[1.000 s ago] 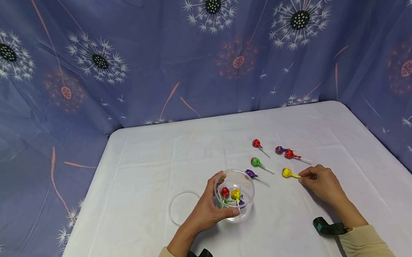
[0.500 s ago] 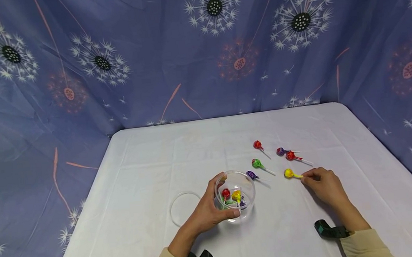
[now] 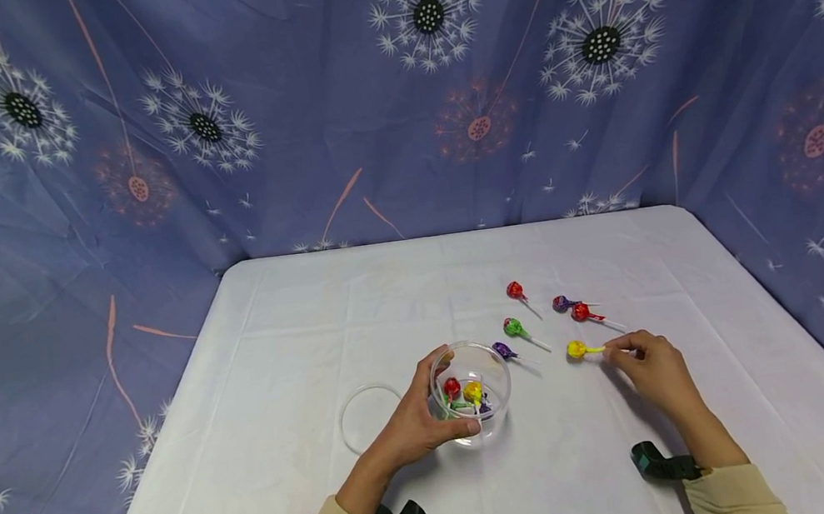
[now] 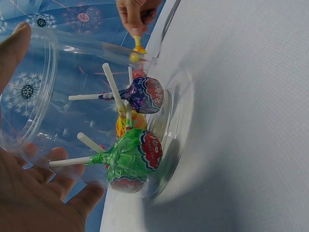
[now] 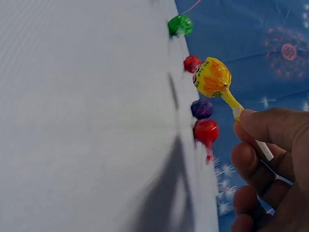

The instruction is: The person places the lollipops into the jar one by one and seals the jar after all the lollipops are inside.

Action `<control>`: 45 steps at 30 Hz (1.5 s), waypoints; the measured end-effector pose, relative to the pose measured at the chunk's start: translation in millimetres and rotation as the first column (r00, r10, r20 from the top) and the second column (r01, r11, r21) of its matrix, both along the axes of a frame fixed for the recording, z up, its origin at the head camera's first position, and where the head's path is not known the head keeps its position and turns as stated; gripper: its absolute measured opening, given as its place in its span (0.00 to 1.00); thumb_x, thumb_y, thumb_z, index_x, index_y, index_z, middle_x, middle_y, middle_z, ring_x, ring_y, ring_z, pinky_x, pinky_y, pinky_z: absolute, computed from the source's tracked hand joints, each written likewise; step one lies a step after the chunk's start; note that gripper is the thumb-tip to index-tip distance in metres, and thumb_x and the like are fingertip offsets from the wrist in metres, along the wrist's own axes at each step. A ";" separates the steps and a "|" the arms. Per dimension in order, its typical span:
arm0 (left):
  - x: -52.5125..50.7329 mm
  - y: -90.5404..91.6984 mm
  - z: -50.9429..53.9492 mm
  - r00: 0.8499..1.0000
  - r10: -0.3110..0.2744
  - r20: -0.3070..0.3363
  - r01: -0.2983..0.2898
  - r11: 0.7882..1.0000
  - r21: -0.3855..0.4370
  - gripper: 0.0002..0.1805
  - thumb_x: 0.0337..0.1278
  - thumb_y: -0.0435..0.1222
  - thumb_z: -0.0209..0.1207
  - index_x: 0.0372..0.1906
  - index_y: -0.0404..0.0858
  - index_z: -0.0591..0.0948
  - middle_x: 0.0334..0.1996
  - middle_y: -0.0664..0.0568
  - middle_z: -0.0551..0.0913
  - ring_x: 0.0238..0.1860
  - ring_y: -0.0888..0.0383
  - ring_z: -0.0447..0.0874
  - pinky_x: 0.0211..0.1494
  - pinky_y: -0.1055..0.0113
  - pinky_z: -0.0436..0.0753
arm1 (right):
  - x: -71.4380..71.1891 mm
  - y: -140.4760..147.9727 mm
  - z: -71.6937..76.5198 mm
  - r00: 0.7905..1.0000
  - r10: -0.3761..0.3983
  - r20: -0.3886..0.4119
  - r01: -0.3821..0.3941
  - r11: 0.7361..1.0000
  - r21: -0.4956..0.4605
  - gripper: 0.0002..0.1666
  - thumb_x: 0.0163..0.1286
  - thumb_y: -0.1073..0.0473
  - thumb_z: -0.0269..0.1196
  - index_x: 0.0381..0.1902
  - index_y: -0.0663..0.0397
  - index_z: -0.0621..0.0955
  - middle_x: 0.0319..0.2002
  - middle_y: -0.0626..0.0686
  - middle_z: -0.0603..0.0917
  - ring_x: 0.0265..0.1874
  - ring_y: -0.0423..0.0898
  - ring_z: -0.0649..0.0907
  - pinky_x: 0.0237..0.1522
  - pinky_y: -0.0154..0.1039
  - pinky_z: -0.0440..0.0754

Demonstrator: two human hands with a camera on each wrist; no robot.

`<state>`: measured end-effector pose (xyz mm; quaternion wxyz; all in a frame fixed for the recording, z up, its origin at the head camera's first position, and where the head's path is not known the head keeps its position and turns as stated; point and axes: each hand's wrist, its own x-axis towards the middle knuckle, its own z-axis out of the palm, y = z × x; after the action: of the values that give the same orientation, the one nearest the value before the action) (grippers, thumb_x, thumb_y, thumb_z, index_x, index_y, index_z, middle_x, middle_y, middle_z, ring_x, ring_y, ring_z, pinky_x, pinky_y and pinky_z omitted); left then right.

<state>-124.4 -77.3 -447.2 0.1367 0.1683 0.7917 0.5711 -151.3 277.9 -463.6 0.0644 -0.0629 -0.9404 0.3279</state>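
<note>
My left hand [image 3: 418, 424] grips a clear plastic tub [image 3: 497, 390] near the middle of the table, thumb and fingers round its side. Inside the tub lie several wrapped lollipops: a green lollipop [image 4: 133, 154], a purple lollipop [image 4: 145, 95], a yellow lollipop [image 3: 473, 391] and a red lollipop [image 3: 452, 387]. To the right, my right hand [image 3: 650, 370] pinches another yellow lollipop [image 5: 212, 77] by its stick between thumb and index finger. Its wrapped head points left and stands off the cloth, with a shadow beside it in the right wrist view.
Loose on the white tablecloth [image 3: 299, 327] are a purple lollipop [image 3: 503, 350], a green one, and, farther back, a red lollipop [image 3: 514, 290] and a touching purple-and-red pair. A clear ring-shaped lid [image 3: 342, 419] lies left of the tub. A blue patterned curtain [image 3: 337, 114] surrounds the table.
The right hand has risen slightly with the yellow lollipop, whose stick now lies more level. My left hand and the tub have stayed in place.
</note>
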 end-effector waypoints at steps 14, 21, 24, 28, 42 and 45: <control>-0.5 0.2 -2.2 1.000 0.000 -0.019 -0.001 1.000 -0.025 0.52 0.41 0.50 0.71 0.70 0.63 0.51 0.69 0.56 0.63 0.69 0.57 0.61 0.71 0.49 0.58 | 5.4 -25.3 34.6 0.975 0.035 -0.218 -0.045 0.998 -0.039 0.13 0.63 0.51 0.64 0.37 0.54 0.86 0.29 0.49 0.78 0.32 0.35 0.67 0.29 0.33 0.65; 0.3 0.6 -0.3 1.000 0.001 -0.027 -0.002 1.000 -0.018 0.53 0.41 0.49 0.72 0.71 0.62 0.51 0.69 0.55 0.63 0.69 0.57 0.61 0.71 0.49 0.59 | 9.4 -40.1 52.3 0.958 0.059 -0.280 -0.084 0.993 -0.079 0.10 0.62 0.54 0.66 0.36 0.54 0.86 0.26 0.43 0.77 0.32 0.36 0.68 0.30 0.31 0.65; 0.8 0.7 0.0 0.999 0.005 -0.036 -0.006 1.000 -0.023 0.53 0.41 0.49 0.72 0.71 0.61 0.51 0.69 0.54 0.63 0.69 0.57 0.62 0.71 0.50 0.60 | 10.8 -46.3 58.4 0.954 0.072 -0.292 -0.104 0.990 -0.094 0.10 0.62 0.55 0.66 0.38 0.54 0.86 0.26 0.41 0.78 0.33 0.37 0.68 0.31 0.31 0.65; 1.4 0.7 -0.1 0.999 0.013 -0.041 -0.014 0.999 -0.029 0.54 0.40 0.49 0.72 0.71 0.60 0.51 0.69 0.54 0.64 0.69 0.57 0.62 0.71 0.50 0.60 | 12.2 -55.4 65.2 0.947 0.102 -0.306 -0.143 0.983 -0.115 0.09 0.62 0.56 0.66 0.38 0.54 0.86 0.27 0.41 0.78 0.34 0.39 0.69 0.33 0.32 0.64; -0.4 0.7 -2.1 1.000 0.003 -0.009 -0.004 1.000 -0.012 0.54 0.41 0.47 0.72 0.71 0.60 0.51 0.69 0.53 0.62 0.68 0.56 0.62 0.71 0.50 0.59 | 15.8 -92.0 87.2 0.905 0.220 -0.365 -0.297 0.939 -0.171 0.05 0.59 0.63 0.67 0.34 0.49 0.86 0.29 0.44 0.79 0.34 0.38 0.67 0.36 0.35 0.65; -0.9 1.2 -1.7 1.000 0.004 -0.004 -0.004 1.000 -0.010 0.55 0.41 0.44 0.73 0.72 0.58 0.50 0.69 0.51 0.62 0.68 0.54 0.62 0.70 0.50 0.60 | 15.4 -97.9 88.9 0.894 0.242 -0.377 -0.323 0.932 -0.167 0.06 0.58 0.63 0.68 0.34 0.47 0.87 0.28 0.44 0.79 0.34 0.38 0.68 0.36 0.34 0.66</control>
<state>-125.3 -76.2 -448.9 0.1347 0.1674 0.7952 0.5670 -135.9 180.0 -374.7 0.1745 0.1278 -0.8695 0.4440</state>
